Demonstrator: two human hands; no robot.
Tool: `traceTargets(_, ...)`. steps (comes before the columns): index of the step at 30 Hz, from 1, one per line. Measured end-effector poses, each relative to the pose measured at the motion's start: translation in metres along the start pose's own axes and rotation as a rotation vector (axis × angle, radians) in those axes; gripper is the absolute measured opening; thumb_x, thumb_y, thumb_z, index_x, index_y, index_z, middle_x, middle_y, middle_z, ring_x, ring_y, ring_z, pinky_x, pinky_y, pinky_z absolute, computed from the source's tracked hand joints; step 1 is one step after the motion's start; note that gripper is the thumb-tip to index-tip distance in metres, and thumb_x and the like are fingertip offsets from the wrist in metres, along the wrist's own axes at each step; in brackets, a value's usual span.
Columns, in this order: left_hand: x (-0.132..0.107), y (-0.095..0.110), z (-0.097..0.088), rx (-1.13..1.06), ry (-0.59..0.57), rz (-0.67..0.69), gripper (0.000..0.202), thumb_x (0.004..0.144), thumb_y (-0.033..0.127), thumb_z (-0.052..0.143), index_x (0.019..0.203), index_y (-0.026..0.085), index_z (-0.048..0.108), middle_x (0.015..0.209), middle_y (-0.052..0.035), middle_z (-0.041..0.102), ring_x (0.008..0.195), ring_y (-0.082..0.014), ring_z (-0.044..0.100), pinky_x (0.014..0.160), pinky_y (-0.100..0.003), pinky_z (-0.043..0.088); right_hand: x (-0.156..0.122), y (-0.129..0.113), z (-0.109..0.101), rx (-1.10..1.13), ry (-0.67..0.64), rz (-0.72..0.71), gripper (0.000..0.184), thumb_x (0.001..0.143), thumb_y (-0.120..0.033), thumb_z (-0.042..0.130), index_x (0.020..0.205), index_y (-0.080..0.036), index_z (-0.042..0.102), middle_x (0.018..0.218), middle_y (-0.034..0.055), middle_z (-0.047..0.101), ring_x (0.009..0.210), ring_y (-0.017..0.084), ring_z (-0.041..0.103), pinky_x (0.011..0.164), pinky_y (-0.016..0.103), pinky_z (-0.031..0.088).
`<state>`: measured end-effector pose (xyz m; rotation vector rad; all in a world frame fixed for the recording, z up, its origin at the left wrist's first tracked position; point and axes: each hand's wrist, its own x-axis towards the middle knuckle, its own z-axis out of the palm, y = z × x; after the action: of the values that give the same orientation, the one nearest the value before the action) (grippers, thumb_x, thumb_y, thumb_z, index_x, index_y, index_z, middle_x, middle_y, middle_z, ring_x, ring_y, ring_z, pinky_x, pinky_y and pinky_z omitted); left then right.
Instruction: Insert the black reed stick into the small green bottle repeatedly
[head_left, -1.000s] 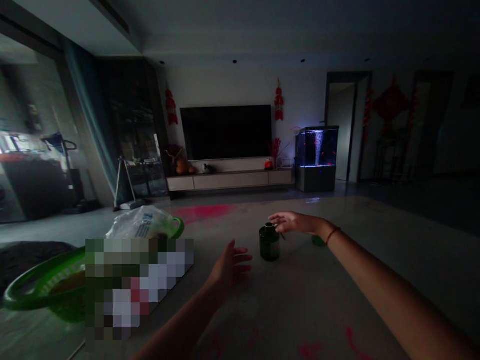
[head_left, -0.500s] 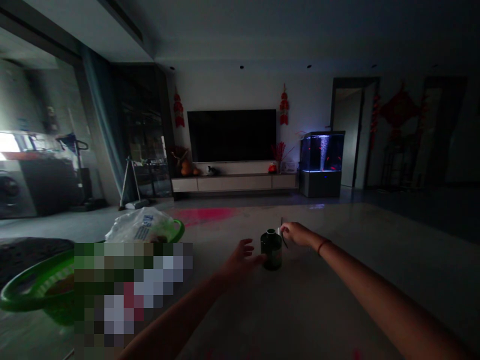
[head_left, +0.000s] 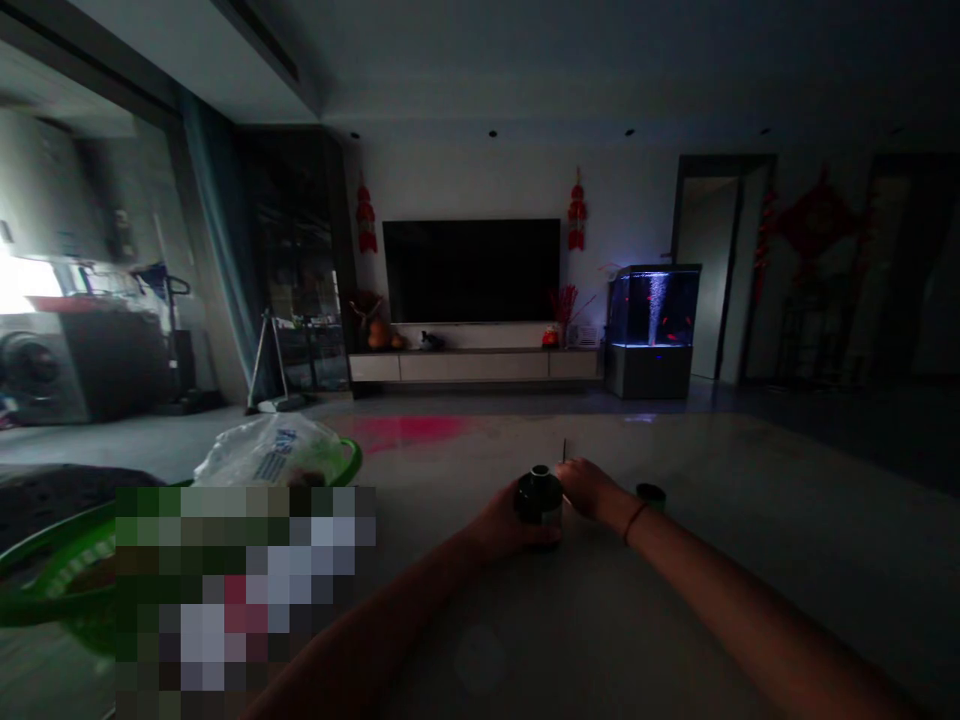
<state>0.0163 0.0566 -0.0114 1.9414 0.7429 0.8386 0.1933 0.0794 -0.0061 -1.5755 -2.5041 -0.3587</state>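
Note:
A dark green bottle (head_left: 538, 492) with an open, pale-rimmed neck stands upright on the light, glossy tabletop (head_left: 600, 620). My left hand (head_left: 504, 522) is wrapped around its left side. Just right of the bottle, my right hand (head_left: 586, 487) is closed on a thin dark stick (head_left: 565, 450), whose upper end rises above the fingers. The stick's lower part is hidden by the hand. Behind my right wrist, a small dark green round container (head_left: 651, 494) is partly covered by the forearm.
At the left lies a green plastic basket (head_left: 45, 607) with a white plastic bag (head_left: 262, 450) in it; part of it is blurred out. A pink patch (head_left: 409, 430) shows on the far tabletop. Across the dim room are a television (head_left: 472, 270) and a lit fish tank (head_left: 651, 310).
My left hand has gone from open fingers beside the bottle to a grip around it. The right hand stays near the neck, slightly lower. The small green container has come into sight behind my right wrist.

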Motion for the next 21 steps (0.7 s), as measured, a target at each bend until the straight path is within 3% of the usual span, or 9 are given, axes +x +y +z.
traceTargets(7,-0.001,0.002,0.009,0.026,0.230,-0.030,0.059,0.045,0.028,0.077,0.096,0.018,0.051,0.092,-0.0064,0.059,0.088,-0.0214,0.053,0.077,-0.031,0.041,-0.003,0.001,-0.013,-0.070,0.112,-0.080,0.019,0.078,-0.008,0.040,0.081,-0.012,0.059,0.087,0.0142,0.060,0.082,0.022,0.056,0.072,0.031,0.040)
traceTargets(12,-0.003,-0.002,0.011,0.068,0.299,-0.044,0.059,0.045,0.031,0.077,0.095,0.017,0.048,0.087,-0.0043,0.058,0.080,-0.0190,0.053,0.071,-0.029,0.041,0.001,0.012,-0.046,0.434,0.429,0.103,0.010,0.077,-0.022,0.046,0.079,-0.016,0.054,0.076,0.0048,0.061,0.071,0.014,0.056,0.068,0.027,0.043)
traceTargets(15,-0.004,-0.002,0.012,0.051,0.310,-0.049,0.058,0.043,0.030,0.077,0.093,0.019,0.049,0.087,-0.0035,0.058,0.081,-0.0196,0.052,0.072,-0.030,0.040,0.003,0.018,-0.073,0.814,0.539,0.102,0.013,0.075,-0.028,0.048,0.081,-0.016,0.050,0.079,0.0051,0.060,0.072,0.014,0.057,0.068,0.028,0.046)
traceTargets(18,-0.005,0.000,0.012,0.050,0.309,-0.039,0.059,0.043,0.030,0.077,0.093,0.019,0.048,0.089,-0.0038,0.058,0.084,-0.0206,0.052,0.075,-0.031,0.039,-0.001,0.016,-0.097,1.046,0.534,0.029,0.017,0.076,-0.031,0.048,0.083,-0.017,0.045,0.082,0.0058,0.060,0.072,0.013,0.059,0.072,0.031,0.048)
traceTargets(21,-0.008,0.004,0.011,0.083,0.261,-0.055,0.060,0.045,0.033,0.076,0.096,0.019,0.047,0.093,-0.0056,0.057,0.087,-0.0218,0.052,0.077,-0.032,0.040,-0.008,0.008,-0.112,1.131,0.482,-0.054,0.018,0.075,-0.029,0.050,0.087,-0.019,0.041,0.078,0.0040,0.060,0.070,0.013,0.060,0.072,0.031,0.049)
